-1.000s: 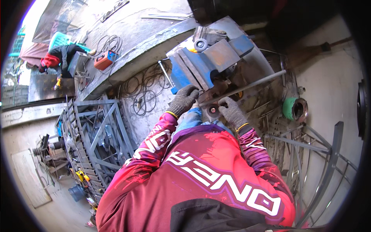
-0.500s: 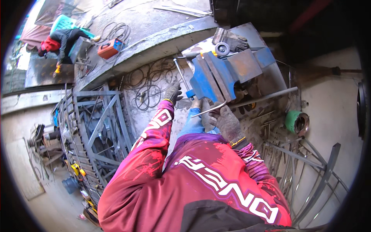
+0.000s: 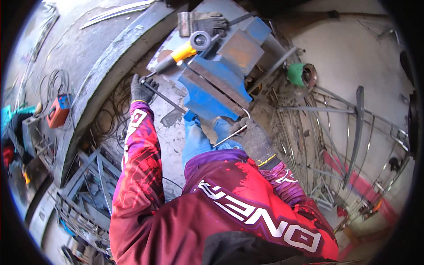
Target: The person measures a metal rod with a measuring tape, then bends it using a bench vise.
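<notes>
A blue bench vise (image 3: 210, 92) is in front of me, its two jaws separated by a narrow dark gap. My left hand (image 3: 143, 91), in a dark grey glove, is closed around the far end of the vise's handle bar (image 3: 167, 98), out to the left. Below the jaws, my gloved right hand (image 3: 256, 139) grips a thin bent metal rod (image 3: 229, 136). One end of the rod points down and left. Its other part curves up to the jaws' near right end; whether it sits between them I cannot tell.
A yellow-and-black angle grinder (image 3: 182, 53) and a grey work glove (image 3: 212, 24) lie on the bench behind the vise. At right are a green ring-shaped piece (image 3: 297, 74) and welded metal frames (image 3: 360, 128). Cables and an orange box (image 3: 58, 111) are at left, near another person.
My left hand has moved onto the vise handle, which now slants to the left. My view has turned, shifting the vise leftward and up. The right hand still holds the rod.
</notes>
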A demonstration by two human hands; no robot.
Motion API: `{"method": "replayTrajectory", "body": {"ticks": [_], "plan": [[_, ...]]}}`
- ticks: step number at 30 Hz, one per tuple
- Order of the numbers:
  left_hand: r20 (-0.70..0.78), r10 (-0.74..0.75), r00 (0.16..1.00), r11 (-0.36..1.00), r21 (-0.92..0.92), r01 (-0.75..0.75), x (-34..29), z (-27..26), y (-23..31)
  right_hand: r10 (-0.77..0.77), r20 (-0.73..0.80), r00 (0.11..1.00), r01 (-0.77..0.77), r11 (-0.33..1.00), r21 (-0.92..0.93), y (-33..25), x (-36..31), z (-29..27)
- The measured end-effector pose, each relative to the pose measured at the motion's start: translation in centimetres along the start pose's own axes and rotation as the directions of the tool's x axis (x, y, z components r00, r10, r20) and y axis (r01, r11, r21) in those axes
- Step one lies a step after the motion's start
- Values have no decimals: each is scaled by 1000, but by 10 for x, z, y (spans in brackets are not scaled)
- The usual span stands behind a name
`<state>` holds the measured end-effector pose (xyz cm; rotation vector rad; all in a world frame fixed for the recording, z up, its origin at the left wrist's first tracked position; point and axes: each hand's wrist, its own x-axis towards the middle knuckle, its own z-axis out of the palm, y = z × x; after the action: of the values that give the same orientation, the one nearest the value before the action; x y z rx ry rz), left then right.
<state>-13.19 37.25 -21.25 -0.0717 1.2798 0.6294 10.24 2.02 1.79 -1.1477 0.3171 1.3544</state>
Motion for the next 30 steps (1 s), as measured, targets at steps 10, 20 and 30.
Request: {"method": "replayTrajectory", "body": {"ticks": [10, 20, 30], "plan": [[-192, 148, 970, 987, 89, -133, 10, 19, -8, -98, -84, 992, 99, 995, 11, 12, 2, -5], [-308, 114, 945, 990, 109, -84, 5, 22, -5, -39, -214, 976, 65, 991, 117, 7, -5, 14], [-261, 114, 959, 993, 46, -105, -1, 23, -6, -45, -140, 989, 62, 991, 121, 5, -4, 12]]}}
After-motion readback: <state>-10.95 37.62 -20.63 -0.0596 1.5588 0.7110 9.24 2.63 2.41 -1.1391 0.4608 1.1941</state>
